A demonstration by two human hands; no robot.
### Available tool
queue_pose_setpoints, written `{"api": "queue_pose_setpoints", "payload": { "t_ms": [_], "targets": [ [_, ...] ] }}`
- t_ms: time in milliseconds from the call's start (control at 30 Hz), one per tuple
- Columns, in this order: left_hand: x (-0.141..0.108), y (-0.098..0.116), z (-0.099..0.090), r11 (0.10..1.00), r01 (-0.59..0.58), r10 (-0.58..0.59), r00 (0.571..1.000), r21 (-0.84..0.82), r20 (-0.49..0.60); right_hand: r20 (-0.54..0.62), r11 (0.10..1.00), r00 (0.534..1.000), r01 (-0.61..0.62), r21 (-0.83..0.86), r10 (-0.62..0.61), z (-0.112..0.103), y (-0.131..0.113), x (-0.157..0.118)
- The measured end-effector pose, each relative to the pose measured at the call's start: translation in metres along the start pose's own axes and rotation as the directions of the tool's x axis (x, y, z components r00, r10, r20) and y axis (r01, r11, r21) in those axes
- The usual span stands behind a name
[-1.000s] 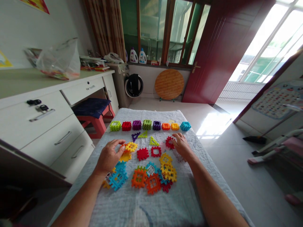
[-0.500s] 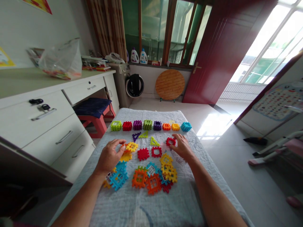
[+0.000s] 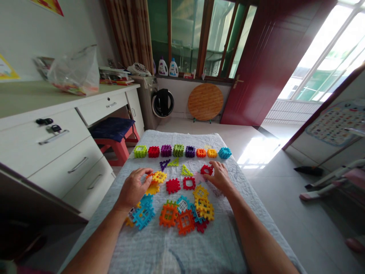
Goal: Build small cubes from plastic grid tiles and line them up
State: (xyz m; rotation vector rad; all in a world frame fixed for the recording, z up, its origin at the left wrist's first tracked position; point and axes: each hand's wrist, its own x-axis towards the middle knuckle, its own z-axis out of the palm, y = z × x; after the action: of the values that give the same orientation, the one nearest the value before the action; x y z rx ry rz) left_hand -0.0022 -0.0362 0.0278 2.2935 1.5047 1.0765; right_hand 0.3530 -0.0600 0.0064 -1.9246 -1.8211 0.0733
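My right hand [image 3: 219,177] pinches a red building tile [image 3: 203,171] with an open middle, thumb and fingers at its right edge. On the left, my left hand [image 3: 134,188] is closed at the edge of a yellow window tile [image 3: 159,176]; a bit of orange shows by its fingertips. Just below lies another yellow tile [image 3: 153,189]. Between my hands are a solid red tile [image 3: 173,185] and a red frame tile [image 3: 189,178]. Nearer me lie blue tiles [image 3: 144,213], orange tiles [image 3: 186,222] and yellow tiles [image 3: 203,204], overlapping in loose piles.
A row of stacked tiles and cubes, including a purple cube [image 3: 166,150] and a blue stack [image 3: 225,153], runs along the far side of the cloth-covered table [image 3: 159,251]. Green triangles [image 3: 186,170] and a purple triangle [image 3: 164,164] lie before it. A stool [image 3: 114,131] stands left.
The red tile in my right hand is tilted a little more and has shifted slightly. My left hand stays in nearly the same place.
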Motion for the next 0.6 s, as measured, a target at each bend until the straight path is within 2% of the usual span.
{"api": "queue_pose_setpoints", "payload": {
  "t_ms": [133,267,333,400,500,600],
  "targets": [
    [0.001,0.000,0.001,1.000,-0.010,0.010,1.000,0.006,0.023,0.047,0.999,0.999,-0.011,-0.034,0.012,0.000,-0.002,-0.001],
    [0.001,0.001,0.001,1.000,-0.021,0.020,1.000,0.020,0.024,0.034,1.000,0.999,-0.002,0.001,0.002,-0.001,-0.003,0.000],
    [0.001,0.009,0.000,0.999,-0.038,0.037,0.999,0.034,0.026,0.000,0.999,1.000,0.022,0.043,-0.022,-0.001,-0.006,0.000],
    [0.002,0.024,-0.001,0.996,-0.085,0.083,0.995,0.037,0.055,-0.042,0.986,0.994,0.107,0.130,-0.102,-0.001,-0.011,-0.001],
    [0.006,0.054,0.001,0.980,-0.198,0.197,0.963,-0.012,0.186,-0.090,0.919,0.959,0.284,0.274,-0.269,-0.003,-0.026,-0.006],
    [0.016,0.079,0.012,0.968,-0.240,0.252,0.896,-0.077,0.365,-0.104,0.850,0.918,0.393,0.352,-0.382,-0.006,-0.045,-0.012]
  ]
}}
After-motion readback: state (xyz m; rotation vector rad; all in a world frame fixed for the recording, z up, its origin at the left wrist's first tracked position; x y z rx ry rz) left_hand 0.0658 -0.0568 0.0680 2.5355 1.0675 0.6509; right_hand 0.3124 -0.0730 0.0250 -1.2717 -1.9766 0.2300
